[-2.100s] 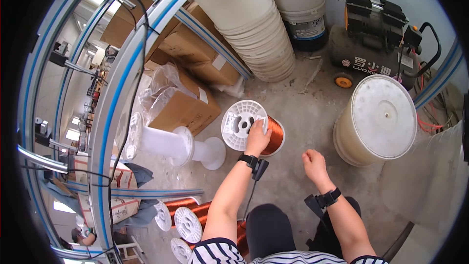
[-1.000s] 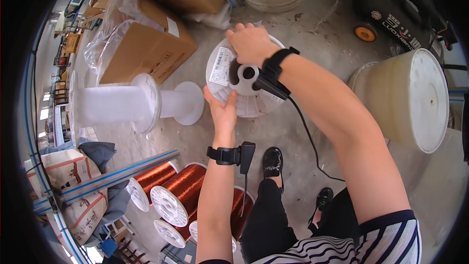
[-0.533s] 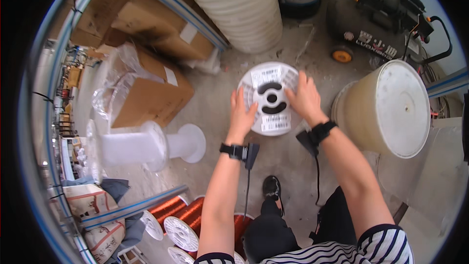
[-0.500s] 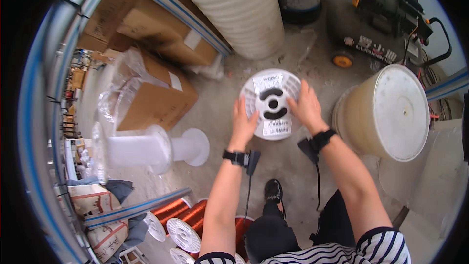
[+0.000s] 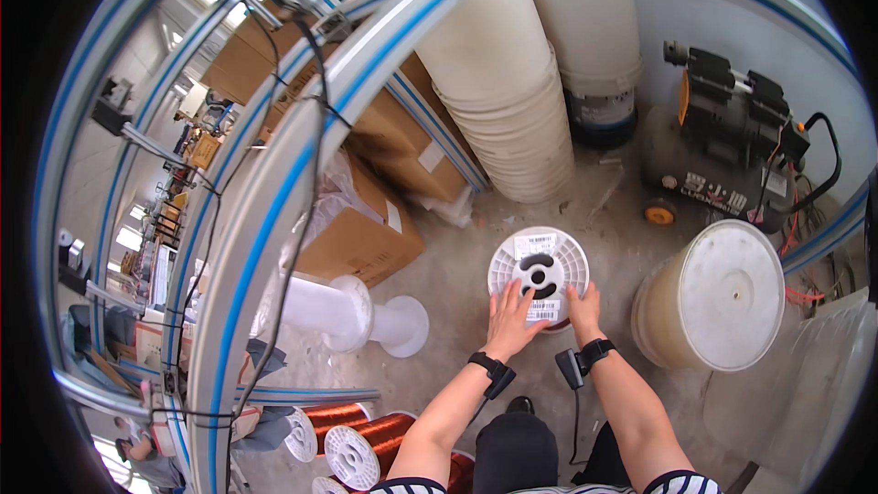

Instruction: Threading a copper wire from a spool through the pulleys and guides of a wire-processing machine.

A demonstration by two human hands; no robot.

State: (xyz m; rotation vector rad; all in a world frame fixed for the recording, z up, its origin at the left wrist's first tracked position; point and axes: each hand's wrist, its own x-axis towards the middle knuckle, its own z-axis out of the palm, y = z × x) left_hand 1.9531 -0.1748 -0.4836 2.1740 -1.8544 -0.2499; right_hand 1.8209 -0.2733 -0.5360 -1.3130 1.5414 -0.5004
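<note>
**Both hands resting on an upright white spool**

On the concrete floor [image 5: 457, 265], just ahead of the person's knees, a white spool [image 5: 538, 273] is standing on end with its round flange facing up. Both forearms are reaching forward from the lower edge, each wearing a black wrist strap. The left hand [image 5: 508, 318] is lying flat on the near left part of the flange, fingers spread and pointing forward, so its grip is wide and pressing rather than closing round anything. The right hand [image 5: 583, 304] is sitting at the near right rim, fingers curving over the edge; whether they are clasping the rim underneath I cannot tell.

Counting from the left: two spools of copper wire [image 5: 361, 439] are lying side by side near the bottom, with the edge of a third flange peeking in below them. One large empty white bobbin [image 5: 352, 313] is lying on its side beside a cardboard box [image 5: 357, 242], one of several boxes. One tall stack of white buckets [image 5: 503, 101] is leaning behind the spool. One black compressor [image 5: 732, 151] is sitting at the far right, and one big lidded cream pail [image 5: 718, 297] is standing just right of the right hand.
</note>
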